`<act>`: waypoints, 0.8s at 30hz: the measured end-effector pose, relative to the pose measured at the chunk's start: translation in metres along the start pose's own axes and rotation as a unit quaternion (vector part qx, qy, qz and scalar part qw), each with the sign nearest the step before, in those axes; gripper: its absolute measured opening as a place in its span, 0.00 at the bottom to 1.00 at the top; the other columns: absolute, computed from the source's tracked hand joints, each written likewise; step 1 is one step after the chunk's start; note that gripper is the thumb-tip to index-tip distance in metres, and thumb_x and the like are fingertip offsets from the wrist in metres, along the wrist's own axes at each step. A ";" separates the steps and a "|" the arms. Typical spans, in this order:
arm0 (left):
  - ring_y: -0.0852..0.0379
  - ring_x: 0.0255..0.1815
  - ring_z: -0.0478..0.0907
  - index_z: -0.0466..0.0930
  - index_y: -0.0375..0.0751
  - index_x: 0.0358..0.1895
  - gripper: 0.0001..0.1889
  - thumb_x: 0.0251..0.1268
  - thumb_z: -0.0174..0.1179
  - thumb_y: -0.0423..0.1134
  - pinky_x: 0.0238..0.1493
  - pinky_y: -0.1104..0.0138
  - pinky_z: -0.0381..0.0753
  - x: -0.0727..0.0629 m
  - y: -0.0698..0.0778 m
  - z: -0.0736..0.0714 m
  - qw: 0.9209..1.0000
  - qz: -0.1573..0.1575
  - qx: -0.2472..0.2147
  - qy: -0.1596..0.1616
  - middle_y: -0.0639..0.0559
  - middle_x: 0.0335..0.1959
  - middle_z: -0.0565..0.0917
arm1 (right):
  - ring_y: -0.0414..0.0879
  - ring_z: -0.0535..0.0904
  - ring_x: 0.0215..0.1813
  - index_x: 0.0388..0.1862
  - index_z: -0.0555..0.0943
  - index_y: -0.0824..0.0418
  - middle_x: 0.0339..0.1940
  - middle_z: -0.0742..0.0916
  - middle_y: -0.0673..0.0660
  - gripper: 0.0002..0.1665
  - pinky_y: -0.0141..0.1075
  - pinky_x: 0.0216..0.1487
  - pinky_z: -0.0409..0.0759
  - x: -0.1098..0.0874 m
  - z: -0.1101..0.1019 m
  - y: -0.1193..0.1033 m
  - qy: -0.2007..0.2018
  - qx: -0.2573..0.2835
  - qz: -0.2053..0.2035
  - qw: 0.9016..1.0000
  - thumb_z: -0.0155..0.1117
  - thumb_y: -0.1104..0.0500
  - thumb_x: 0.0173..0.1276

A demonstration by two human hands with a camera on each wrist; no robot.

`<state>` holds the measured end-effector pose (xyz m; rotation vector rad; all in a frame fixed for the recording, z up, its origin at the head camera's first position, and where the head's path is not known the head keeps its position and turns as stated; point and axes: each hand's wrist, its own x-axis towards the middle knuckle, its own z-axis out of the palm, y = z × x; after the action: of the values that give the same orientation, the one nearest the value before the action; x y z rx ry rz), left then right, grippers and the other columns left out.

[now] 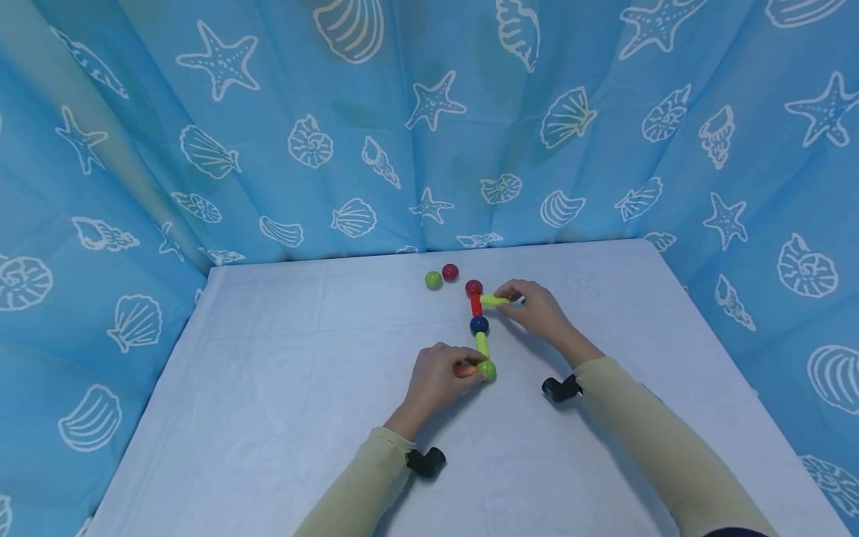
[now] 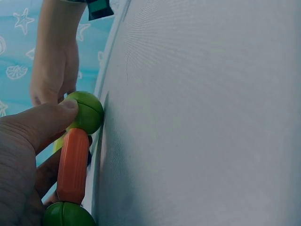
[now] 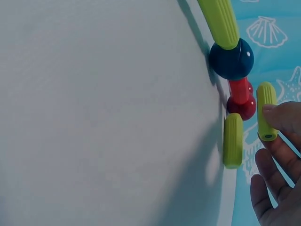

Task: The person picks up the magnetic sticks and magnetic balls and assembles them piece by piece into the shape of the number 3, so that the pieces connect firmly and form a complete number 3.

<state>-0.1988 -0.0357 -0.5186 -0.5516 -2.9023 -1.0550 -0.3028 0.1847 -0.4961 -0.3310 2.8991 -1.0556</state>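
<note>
My left hand (image 1: pixel 439 379) pinches a green ball (image 2: pixel 87 113) joined to an orange rod (image 2: pixel 73 165). A second green ball (image 2: pixel 68 215) sits at the rod's other end in the left wrist view; my hand hides it from the head view. From the pinched ball a chain runs away: a yellow-green rod (image 1: pixel 482 344), a blue ball (image 1: pixel 479 325), a red rod (image 1: pixel 476 305) and a red ball (image 1: pixel 473 287). My right hand (image 1: pixel 540 315) pinches a loose yellow-green rod (image 3: pixel 265 96) beside the chain. Another yellow-green rod (image 3: pixel 233 141) lies near the red ball.
A loose green ball (image 1: pixel 433 280) and a loose red ball (image 1: pixel 450 272) lie at the back of the white-covered table (image 1: pixel 302 388). Blue shell-patterned curtains (image 1: pixel 268 179) stand behind and along the sides. Black wrist cameras sit at both sleeves.
</note>
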 end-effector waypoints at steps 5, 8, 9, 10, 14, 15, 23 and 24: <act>0.63 0.40 0.74 0.89 0.60 0.52 0.16 0.60 0.74 0.50 0.46 0.64 0.70 0.000 0.000 0.000 1.000 0.000 0.001 -0.001 0.67 0.40 0.87 | 0.54 0.77 0.56 0.54 0.82 0.55 0.52 0.85 0.56 0.15 0.50 0.57 0.77 0.009 0.001 -0.008 -0.007 -0.001 -0.007 1.000 0.69 0.54 0.71; 0.63 0.40 0.74 0.89 0.60 0.51 0.15 0.61 0.74 0.50 0.47 0.64 0.70 0.000 0.000 0.000 1.000 0.000 -0.002 -0.001 0.66 0.40 0.87 | 0.53 0.76 0.57 0.54 0.82 0.54 0.52 0.85 0.55 0.15 0.49 0.57 0.77 0.015 0.004 -0.013 -0.010 -0.001 -0.009 1.000 0.69 0.54 0.71; 0.63 0.40 0.73 0.89 0.60 0.51 0.15 0.61 0.74 0.50 0.47 0.63 0.70 0.000 0.000 0.000 1.000 0.000 -0.003 -0.001 0.66 0.40 0.87 | 0.53 0.76 0.57 0.54 0.82 0.54 0.53 0.84 0.54 0.15 0.49 0.57 0.78 0.017 0.004 -0.014 -0.010 -0.001 -0.008 1.000 0.69 0.54 0.71; 0.63 0.39 0.73 0.89 0.60 0.51 0.15 0.61 0.74 0.50 0.46 0.63 0.70 0.000 0.000 0.000 1.000 0.000 -0.003 -0.001 0.66 0.40 0.87 | 0.53 0.76 0.57 0.54 0.82 0.53 0.53 0.84 0.54 0.14 0.48 0.57 0.78 0.019 0.005 -0.016 -0.011 -0.001 -0.008 1.000 0.69 0.55 0.71; 0.63 0.40 0.73 0.89 0.60 0.51 0.14 0.61 0.73 0.50 0.47 0.64 0.70 0.001 0.000 0.000 1.000 -0.004 -0.003 -0.003 0.67 0.40 0.87 | 0.54 0.75 0.58 0.54 0.82 0.53 0.54 0.84 0.55 0.14 0.49 0.58 0.77 0.025 0.007 -0.023 -0.017 0.001 -0.008 1.000 0.69 0.56 0.71; 0.63 0.40 0.73 0.89 0.60 0.51 0.14 0.61 0.73 0.50 0.47 0.64 0.70 0.001 -0.001 0.000 1.000 -0.005 -0.004 -0.004 0.67 0.40 0.87 | 0.54 0.75 0.59 0.54 0.82 0.53 0.54 0.84 0.55 0.14 0.49 0.58 0.78 0.027 0.007 -0.024 -0.018 0.003 -0.008 1.000 0.69 0.56 0.71; 0.64 0.41 0.74 0.89 0.61 0.51 0.15 0.61 0.73 0.50 0.47 0.65 0.70 0.002 -0.002 0.001 1.000 0.003 0.002 -0.002 0.67 0.41 0.88 | 0.53 0.73 0.60 0.53 0.83 0.50 0.54 0.83 0.54 0.12 0.49 0.59 0.77 0.041 0.014 -0.029 -0.021 0.001 0.004 1.000 0.69 0.55 0.71; 0.64 0.41 0.74 0.89 0.60 0.51 0.15 0.61 0.74 0.50 0.47 0.65 0.70 0.002 -0.003 0.001 1.000 0.004 0.003 -0.001 0.67 0.41 0.88 | 0.53 0.73 0.60 0.53 0.83 0.50 0.54 0.82 0.54 0.13 0.49 0.60 0.77 0.042 0.015 -0.030 -0.023 0.000 0.004 1.000 0.69 0.55 0.71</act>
<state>-0.2011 -0.0362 -0.5209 -0.5639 -2.9013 -1.0460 -0.3370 0.1442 -0.4869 -0.3383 2.8583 -1.0316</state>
